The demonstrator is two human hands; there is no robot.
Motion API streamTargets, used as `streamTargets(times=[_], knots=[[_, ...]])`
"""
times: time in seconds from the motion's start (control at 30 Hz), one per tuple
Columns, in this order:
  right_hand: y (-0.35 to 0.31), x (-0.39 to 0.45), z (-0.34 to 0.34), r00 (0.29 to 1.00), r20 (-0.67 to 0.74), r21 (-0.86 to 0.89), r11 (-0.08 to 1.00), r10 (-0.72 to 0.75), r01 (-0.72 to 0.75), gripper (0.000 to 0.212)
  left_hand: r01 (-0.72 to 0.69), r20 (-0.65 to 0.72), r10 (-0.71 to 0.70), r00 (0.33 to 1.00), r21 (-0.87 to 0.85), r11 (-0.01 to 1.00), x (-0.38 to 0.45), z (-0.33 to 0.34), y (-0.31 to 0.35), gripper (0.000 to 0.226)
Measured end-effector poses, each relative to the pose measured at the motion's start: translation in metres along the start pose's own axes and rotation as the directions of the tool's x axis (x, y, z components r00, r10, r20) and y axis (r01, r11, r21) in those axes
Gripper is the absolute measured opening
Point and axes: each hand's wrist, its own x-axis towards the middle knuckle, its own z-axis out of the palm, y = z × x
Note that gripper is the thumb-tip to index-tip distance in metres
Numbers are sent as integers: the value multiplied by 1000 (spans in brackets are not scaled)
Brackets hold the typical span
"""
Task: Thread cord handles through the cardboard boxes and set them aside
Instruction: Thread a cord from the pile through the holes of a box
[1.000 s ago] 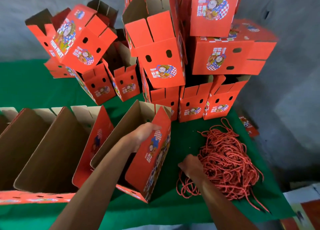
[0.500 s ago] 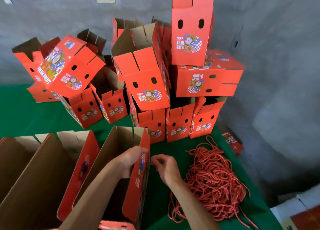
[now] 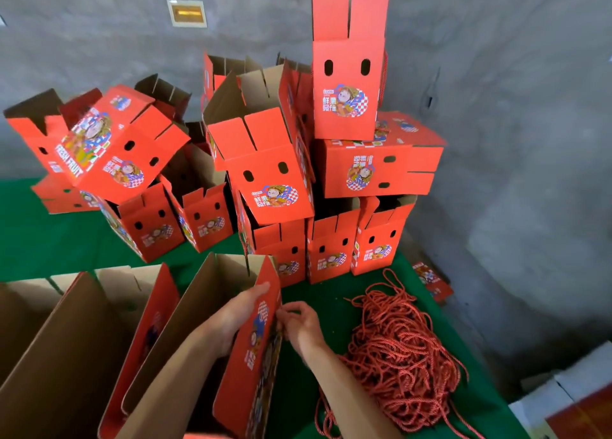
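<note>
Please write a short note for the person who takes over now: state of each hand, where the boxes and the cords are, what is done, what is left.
Left hand: inside the open box, gripping its red side wall.
Right hand: outside that same wall, fingers curled at the panel; whether it pinches a cord is not clear.
Cord pile: on the green table, to the right of the box.
Stacked boxes: piled at the back of the table.
More open boxes: to the left, waiting.
Left: thread this box, set it aside, then do the waiting ones.

Packing workshop, stacked boxes [image 3: 271, 173] (concrete wall [image 3: 496, 107])
</note>
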Motion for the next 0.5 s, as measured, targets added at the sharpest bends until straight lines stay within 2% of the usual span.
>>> streamTargets(times=[0.1,0.23,0.5], knots=[[7,3,-2,1000,18,-44,999,15,-14,5,1,3,-1,1000,3,1000,0,-2,1,77],[10,6,-2,996,83,-20,999,45,-44,9,-22,-8,22,1000,9,1000,-3,-5,2,73],[12,8,0,995,21,-78,993,94,-92,5,-22,-41,22,999,-6,1000,-2,-7,2,60]])
